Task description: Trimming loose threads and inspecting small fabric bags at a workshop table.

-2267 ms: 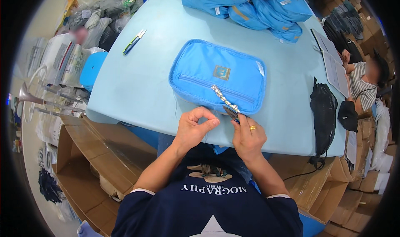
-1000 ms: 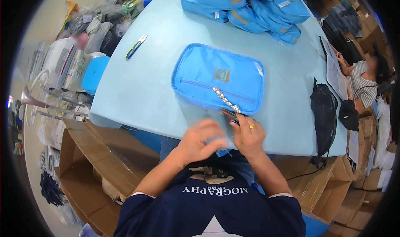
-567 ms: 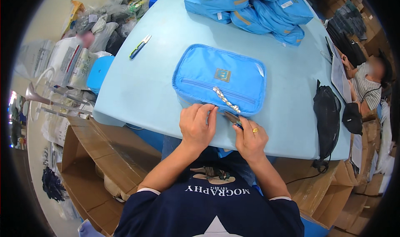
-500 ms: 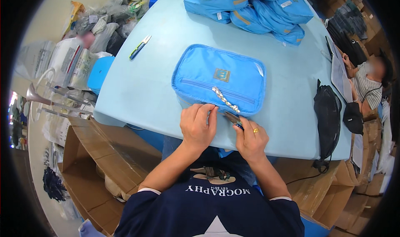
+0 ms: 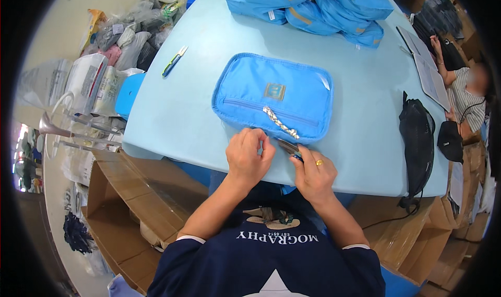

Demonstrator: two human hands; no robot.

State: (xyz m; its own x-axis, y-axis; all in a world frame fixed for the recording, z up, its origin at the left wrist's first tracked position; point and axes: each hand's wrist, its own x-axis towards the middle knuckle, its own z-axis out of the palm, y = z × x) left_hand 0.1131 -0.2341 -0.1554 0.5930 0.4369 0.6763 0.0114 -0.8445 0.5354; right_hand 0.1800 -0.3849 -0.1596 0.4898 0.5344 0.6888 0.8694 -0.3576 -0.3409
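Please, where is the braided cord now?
In the head view, the braided cord lies on the near part of the blue bag, right of centre, just beyond the snips in the right hand.

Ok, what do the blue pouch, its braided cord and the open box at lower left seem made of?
Blue pouch: probably synthetic fabric; slight sheen, soft creases.
Braided cord: plaited strands, perhaps metallic-coated, given silvery-gold glints; fibre unclear.
Open box: likely cardboard; mostly matte brown, stiff flap.

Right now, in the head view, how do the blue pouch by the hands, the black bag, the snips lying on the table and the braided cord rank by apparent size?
1. Blue pouch
2. Black bag
3. Snips and braided cord: too alike in size to rank.
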